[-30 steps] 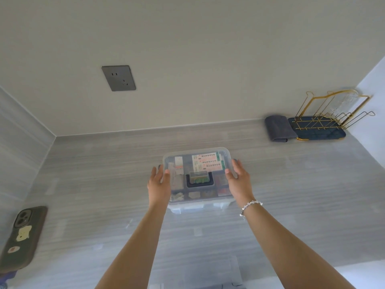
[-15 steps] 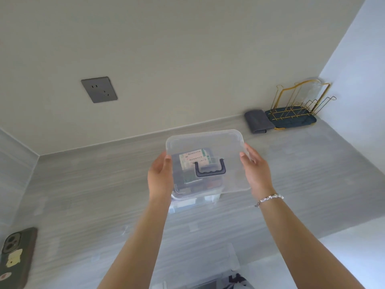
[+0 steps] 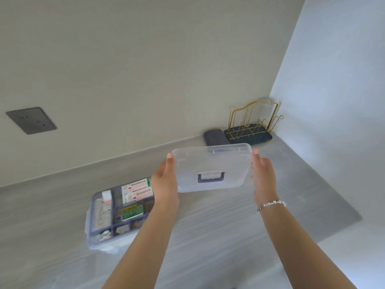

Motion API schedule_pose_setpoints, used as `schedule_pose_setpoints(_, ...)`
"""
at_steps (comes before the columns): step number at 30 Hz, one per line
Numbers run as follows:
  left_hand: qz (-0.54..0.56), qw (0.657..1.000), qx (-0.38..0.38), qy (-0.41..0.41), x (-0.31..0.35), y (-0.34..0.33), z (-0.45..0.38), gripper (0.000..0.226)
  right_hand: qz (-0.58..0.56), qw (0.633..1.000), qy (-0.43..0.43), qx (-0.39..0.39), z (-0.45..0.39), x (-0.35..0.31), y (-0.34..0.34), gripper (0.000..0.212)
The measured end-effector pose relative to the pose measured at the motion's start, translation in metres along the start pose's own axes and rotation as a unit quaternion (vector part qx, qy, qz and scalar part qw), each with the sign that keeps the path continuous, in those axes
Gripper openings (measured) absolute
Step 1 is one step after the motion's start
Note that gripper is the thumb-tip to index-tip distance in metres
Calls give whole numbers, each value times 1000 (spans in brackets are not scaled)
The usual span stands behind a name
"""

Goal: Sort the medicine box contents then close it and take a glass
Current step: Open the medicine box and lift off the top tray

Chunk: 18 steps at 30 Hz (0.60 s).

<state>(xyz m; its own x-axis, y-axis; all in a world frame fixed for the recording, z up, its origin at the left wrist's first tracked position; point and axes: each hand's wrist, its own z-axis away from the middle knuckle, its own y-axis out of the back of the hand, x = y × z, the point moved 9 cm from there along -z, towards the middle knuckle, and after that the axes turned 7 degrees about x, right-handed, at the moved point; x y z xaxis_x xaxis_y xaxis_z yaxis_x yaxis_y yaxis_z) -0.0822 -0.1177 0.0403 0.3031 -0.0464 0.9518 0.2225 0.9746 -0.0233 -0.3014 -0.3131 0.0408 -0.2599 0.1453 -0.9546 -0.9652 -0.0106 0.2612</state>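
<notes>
Lid (image 3: 210, 166): clear plastic, dark blue handle on top, lifted above the counter (image 3: 229, 222), to the right of the box.
Left hand (image 3: 165, 184): flat against lid's left edge, fingers straight and together.
Right hand (image 3: 263, 176): flat against lid's right edge, fingers straight.
Medicine box (image 3: 119, 213): uncovered on the counter, compartments filled with packets.
Glass (image 3: 264, 110): upright in gold rack (image 3: 250, 124), far corner.

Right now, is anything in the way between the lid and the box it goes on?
Nothing visible blocks it. The lid is held up between the left hand and right hand, to the right of the open box; only the left forearm crosses the box's right edge.
</notes>
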Motion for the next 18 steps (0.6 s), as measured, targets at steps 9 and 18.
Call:
schedule_pose_setpoints(9,48,990,76,113,-80,-57,-18,39,-51,991,-78,-91,-82,42,-3,40)
schedule_pose_setpoints(18,-12,987,77,144,-158,-56,-29,32,55,974,-117,-187,-119,123,-25,31)
